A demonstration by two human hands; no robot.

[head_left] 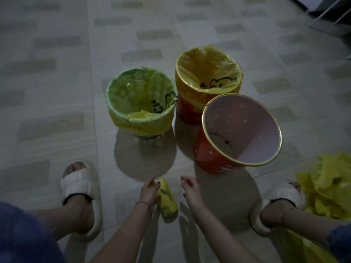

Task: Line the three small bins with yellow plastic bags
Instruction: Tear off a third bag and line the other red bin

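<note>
bare floor (57, 111) lies left of the bins. left hand (149, 192) holds the bag roll (166, 201); right hand (190, 190) hangs loose beside it.

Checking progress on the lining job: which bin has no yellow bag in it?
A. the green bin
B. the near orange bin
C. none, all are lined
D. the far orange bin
B: the near orange bin shows a bare pale inside, while the green bin and far orange bin have yellow bags folded over their rims.
</note>
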